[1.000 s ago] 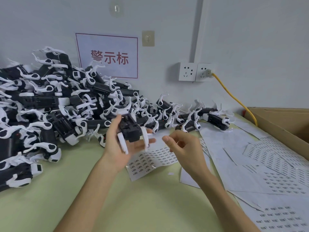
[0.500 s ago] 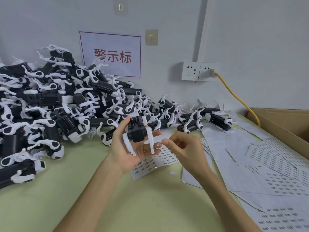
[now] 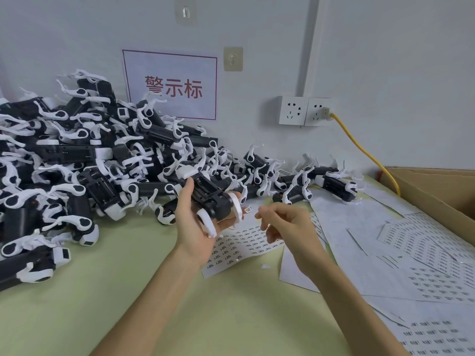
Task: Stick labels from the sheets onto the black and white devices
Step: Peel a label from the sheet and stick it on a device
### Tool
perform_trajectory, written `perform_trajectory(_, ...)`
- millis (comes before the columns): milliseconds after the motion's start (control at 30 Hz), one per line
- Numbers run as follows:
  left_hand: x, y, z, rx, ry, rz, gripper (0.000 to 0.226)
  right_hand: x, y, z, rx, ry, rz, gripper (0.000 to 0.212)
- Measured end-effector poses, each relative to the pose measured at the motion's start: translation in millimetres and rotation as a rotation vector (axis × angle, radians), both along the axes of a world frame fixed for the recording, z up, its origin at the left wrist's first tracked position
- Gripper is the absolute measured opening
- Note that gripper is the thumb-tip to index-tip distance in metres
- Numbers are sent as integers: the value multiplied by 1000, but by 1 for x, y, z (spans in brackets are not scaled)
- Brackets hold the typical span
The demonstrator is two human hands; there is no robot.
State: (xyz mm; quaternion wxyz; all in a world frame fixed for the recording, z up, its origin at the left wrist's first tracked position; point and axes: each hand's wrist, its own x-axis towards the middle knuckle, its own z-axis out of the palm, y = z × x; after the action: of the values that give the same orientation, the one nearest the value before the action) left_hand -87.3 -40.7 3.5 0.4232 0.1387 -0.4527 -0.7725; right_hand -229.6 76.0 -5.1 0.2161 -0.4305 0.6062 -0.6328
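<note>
Since half a second ago the device [image 3: 209, 200] has been turned in the left hand [image 3: 191, 227]: it stood more upright with its white arms pointing down, and now it lies tilted, white cap up toward the heap. My right hand [image 3: 288, 227] has drawn a little away from it and its pinch has loosened.

The left hand grips the black body from below, thumb on the near side, fingers under the white arms. A small label [image 3: 248, 209] shows just beside the right-side white arm, close to the right index fingertip. I cannot tell whether it is stuck to the device or held, so I cannot tell whether the right hand holds anything; its fingers are loosely curled.

Under both hands a label sheet [image 3: 244, 246] lies flat on the green table [image 3: 128, 291]. To the left a big pile of devices [image 3: 77, 163] leans against the wall. More sheets [image 3: 385, 240] spread to the right, up to a cardboard box [image 3: 437, 186].
</note>
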Motion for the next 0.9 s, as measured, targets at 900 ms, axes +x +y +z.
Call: perform_trajectory(900,-4,20,-11,-339,-123,-70,73,-14,-1,-8,213,-490,81,34)
